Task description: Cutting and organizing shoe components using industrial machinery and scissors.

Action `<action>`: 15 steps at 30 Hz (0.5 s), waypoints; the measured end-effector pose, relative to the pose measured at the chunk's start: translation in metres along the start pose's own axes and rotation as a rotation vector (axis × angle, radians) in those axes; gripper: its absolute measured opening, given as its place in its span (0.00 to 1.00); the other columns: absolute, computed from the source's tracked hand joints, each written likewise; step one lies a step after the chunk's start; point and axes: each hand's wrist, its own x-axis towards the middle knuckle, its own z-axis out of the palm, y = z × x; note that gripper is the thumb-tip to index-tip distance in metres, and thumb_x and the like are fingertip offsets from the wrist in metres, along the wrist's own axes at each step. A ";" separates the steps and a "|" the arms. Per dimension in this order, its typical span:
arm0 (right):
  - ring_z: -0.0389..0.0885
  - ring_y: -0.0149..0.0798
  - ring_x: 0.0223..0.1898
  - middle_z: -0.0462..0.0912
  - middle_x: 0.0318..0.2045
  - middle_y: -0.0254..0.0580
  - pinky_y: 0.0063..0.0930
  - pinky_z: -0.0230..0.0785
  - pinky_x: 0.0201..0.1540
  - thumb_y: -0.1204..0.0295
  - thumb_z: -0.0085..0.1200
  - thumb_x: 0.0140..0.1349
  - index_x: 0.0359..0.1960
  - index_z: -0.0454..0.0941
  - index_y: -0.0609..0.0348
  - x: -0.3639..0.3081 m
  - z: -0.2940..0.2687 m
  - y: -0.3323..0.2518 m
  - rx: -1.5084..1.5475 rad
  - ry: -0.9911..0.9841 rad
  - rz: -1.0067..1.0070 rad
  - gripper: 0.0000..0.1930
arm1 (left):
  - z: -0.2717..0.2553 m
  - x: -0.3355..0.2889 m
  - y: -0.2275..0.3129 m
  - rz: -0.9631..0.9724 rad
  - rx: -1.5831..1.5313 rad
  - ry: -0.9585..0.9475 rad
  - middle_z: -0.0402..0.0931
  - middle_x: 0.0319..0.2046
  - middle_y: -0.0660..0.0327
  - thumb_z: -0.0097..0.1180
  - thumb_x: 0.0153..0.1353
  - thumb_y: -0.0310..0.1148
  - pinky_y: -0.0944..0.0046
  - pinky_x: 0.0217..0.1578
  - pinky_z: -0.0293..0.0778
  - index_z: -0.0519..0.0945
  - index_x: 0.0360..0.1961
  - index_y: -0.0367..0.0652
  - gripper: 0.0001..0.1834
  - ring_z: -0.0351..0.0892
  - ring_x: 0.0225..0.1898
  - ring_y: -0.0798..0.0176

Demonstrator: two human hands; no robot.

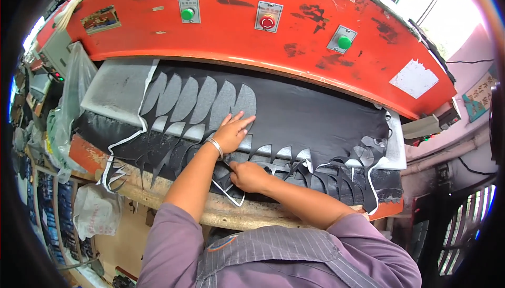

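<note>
A black leather-like sheet (310, 104) lies over a grey cutting bed. Its left half has a row of leaf-shaped openings (205, 100), where grey shows through. My left hand (232, 132), a bracelet at its wrist, rests on the sheet by the last openings, fingers spread. Just below, my right hand (247, 176) is closed on the black sheet's cut front edge, by a loose dark flap; the exact grip is partly hidden. Jagged black offcut strips (315, 180) hang along the front, some with white edges.
Behind the sheet runs a red machine beam (226, 35) with a red push button (267, 22) and green buttons (344, 42). A wooden ledge (210, 218) borders the front. Clear plastic bags (73, 93) hang at left, a white bag (97, 209) below.
</note>
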 end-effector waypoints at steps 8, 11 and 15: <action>0.81 0.52 0.35 0.81 0.31 0.58 0.37 0.72 0.41 0.68 0.49 0.57 0.49 0.76 0.65 -0.049 -0.081 0.052 0.427 0.242 0.243 0.19 | -0.004 0.004 -0.027 -0.042 -0.792 0.034 0.65 0.62 0.54 0.38 0.62 0.19 0.77 0.45 0.64 0.51 0.69 0.42 0.32 0.67 0.36 0.78; 0.81 0.57 0.36 0.81 0.31 0.60 0.42 0.72 0.42 0.67 0.46 0.59 0.48 0.77 0.63 -0.024 -0.093 0.068 0.467 0.427 0.434 0.18 | 0.000 0.004 -0.023 0.003 -0.457 0.105 0.68 0.60 0.55 0.40 0.60 0.23 0.67 0.56 0.57 0.53 0.67 0.40 0.31 0.68 0.50 0.67; 0.79 0.64 0.37 0.81 0.30 0.62 0.48 0.70 0.42 0.61 0.43 0.62 0.53 0.72 0.58 0.013 -0.083 0.068 -0.039 0.814 0.356 0.21 | 0.011 0.004 -0.007 -0.008 -0.172 0.170 0.71 0.57 0.57 0.41 0.58 0.26 0.52 0.65 0.47 0.56 0.66 0.40 0.31 0.62 0.63 0.57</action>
